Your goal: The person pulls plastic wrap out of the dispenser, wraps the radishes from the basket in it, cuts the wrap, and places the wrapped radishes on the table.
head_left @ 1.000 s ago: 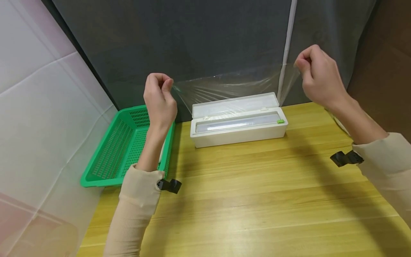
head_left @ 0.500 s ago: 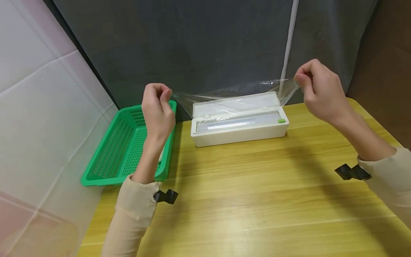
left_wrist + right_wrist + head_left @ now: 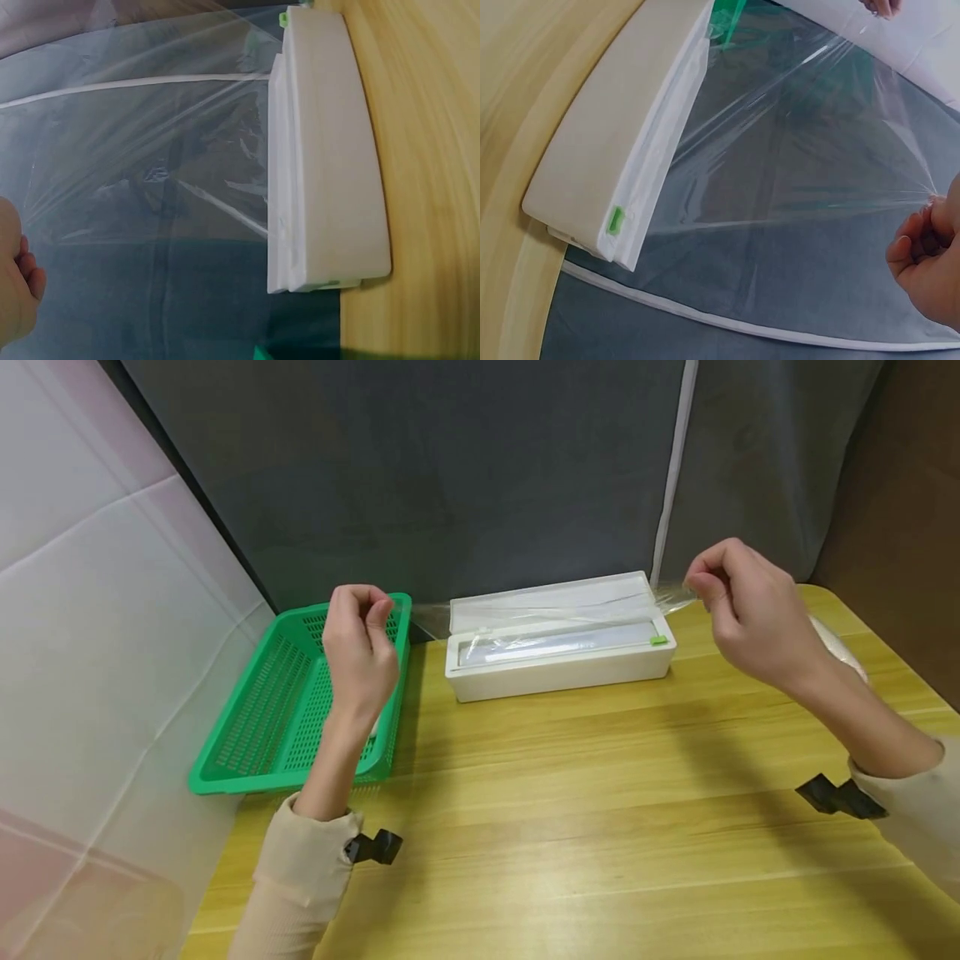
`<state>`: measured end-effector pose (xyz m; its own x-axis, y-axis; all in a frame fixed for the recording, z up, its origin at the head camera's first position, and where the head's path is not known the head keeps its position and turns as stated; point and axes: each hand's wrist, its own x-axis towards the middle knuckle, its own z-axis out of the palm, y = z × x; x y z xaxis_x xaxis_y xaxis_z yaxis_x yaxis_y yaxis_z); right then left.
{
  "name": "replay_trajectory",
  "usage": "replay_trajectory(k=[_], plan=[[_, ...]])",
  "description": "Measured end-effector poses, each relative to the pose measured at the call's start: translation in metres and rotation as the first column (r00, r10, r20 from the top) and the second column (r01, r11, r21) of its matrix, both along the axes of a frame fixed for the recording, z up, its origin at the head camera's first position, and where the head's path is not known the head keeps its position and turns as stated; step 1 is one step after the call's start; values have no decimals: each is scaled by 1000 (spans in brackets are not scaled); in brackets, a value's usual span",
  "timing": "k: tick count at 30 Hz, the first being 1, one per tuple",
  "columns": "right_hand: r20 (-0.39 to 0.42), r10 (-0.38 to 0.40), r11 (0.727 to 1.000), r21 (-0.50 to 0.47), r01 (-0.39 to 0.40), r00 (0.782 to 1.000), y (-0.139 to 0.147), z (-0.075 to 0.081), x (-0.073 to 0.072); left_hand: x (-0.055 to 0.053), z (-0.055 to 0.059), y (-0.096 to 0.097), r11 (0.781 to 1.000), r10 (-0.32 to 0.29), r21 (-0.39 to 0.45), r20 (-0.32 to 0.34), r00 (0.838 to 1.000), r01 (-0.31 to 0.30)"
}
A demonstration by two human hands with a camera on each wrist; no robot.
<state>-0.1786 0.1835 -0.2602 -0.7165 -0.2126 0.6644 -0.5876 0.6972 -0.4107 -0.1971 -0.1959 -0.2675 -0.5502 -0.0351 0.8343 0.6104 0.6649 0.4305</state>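
Note:
A clear sheet of plastic wrap (image 3: 795,142) stretches between my two hands and runs back to a white wrap dispenser box (image 3: 562,677). The box stands on the table with its lid (image 3: 551,597) raised; a green slide cutter (image 3: 658,641) sits at the right end. My left hand (image 3: 362,652) pinches one corner of the wrap between thumb and curled fingers, left of the box. My right hand (image 3: 750,610) pinches the other corner, to the right of the box. In the right wrist view the wrap gathers into creases at each pinch.
A green plastic basket (image 3: 292,693) stands on the left behind my left forearm, with something white partly hidden at its right side. Behind my right wrist lies a pale rounded thing (image 3: 838,647). A dark grey curtain (image 3: 450,468) backs the wooden table (image 3: 570,827).
Both hands have come down and slightly toward me, still pinching the wrap. The sheet has dropped from above the raised lid to in front of it. The box has stayed in place.

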Motion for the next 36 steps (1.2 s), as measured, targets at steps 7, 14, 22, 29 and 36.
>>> replay_trajectory(k=[7, 14, 22, 29, 36], plan=[[-12, 60, 998, 10, -60, 998, -4, -9, 10, 8, -7, -4, 1000, -6, -11, -12, 1000, 6], [-32, 121, 993, 12, -121, 992, -6, -22, 19, 15, -18, -10, 1000, -4, -14, 13, 1000, 4], [-13, 171, 985, -18, -172, 985, -5, -40, 28, 20, -31, -16, 1000, 1, -29, 30, 1000, -1], [28, 202, 979, -26, -201, 979, -1, -56, 38, 26, -45, -21, 998, -6, -54, 61, 998, 9], [57, 270, 963, -24, -270, 961, -2, -75, 43, 35, -58, -25, 998, -8, -57, 39, 999, 10]])
